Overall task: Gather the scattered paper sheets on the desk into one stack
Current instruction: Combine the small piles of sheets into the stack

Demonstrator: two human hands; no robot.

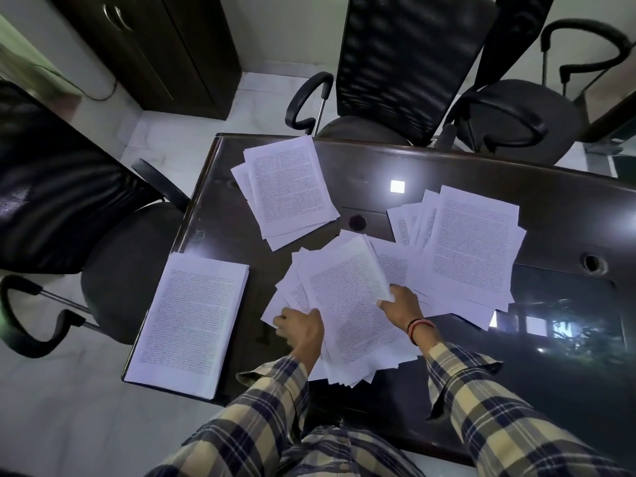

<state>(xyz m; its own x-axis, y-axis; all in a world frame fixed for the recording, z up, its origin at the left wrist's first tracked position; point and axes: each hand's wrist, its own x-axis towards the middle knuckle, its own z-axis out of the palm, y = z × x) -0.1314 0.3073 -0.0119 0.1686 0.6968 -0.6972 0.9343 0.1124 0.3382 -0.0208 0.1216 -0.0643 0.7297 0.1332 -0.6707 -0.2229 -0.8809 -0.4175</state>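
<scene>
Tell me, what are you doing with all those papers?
A person is tidying printed sheets on a dark desk. The left hand and right hand grip the sides of a messy middle pile. A neat stack sits at the left edge. Two loose bunches, the far one and the right one, still wait.

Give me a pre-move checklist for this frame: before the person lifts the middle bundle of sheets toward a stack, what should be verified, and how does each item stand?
1. Left hand on the middle bundle: ok, it grips the left edge.
2. Right hand on the same bundle: ok, it pinches the right edge.
3. Bundle squared up: not ok, sheets fan out unevenly at both ends.
4. Bundle free of neighbours: not ok, the right pile overlaps loose sheets beside it.
5. Tidy stack ready at the desk's left edge: ok, neat and unobstructed.
6. Far pile gathered: not ok, it lies apart.
</scene>
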